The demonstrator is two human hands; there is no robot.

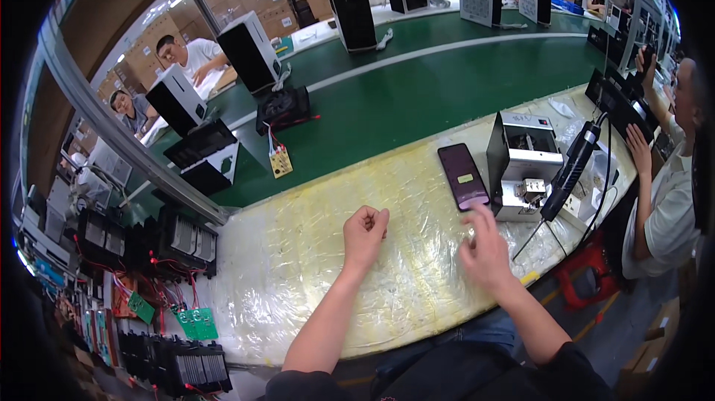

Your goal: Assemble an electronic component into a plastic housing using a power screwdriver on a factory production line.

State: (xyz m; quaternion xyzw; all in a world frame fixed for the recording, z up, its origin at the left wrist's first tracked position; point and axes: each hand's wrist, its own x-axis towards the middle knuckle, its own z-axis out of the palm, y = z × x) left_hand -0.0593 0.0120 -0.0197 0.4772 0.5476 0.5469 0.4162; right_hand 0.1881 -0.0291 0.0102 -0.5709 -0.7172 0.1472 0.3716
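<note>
My left hand (365, 236) rests as a loose fist on the plastic-covered worktop (298, 252), and no object shows in it. Over the lower end of a black smartphone (462, 174), my right hand (485, 252) reaches with its fingers apart. Its fingertips are at the lit screen, slightly blurred; whether they touch the glass I cannot tell. The phone lies flat, a small light box glowing mid-screen. Just right of it stands an opened white-and-black metal housing (530, 149) with parts inside. A black electric screwdriver (577, 163) with a long bit hangs beside the housing.
A green conveyor (417, 81) carries several white-and-black box units, such as this one (350, 14). Black modules with red wires (186, 241) and green circuit boards (197, 323) crowd the left. A metal post (134, 133) rises there. A co-worker (663, 177) works at right, near a red stool (588, 278).
</note>
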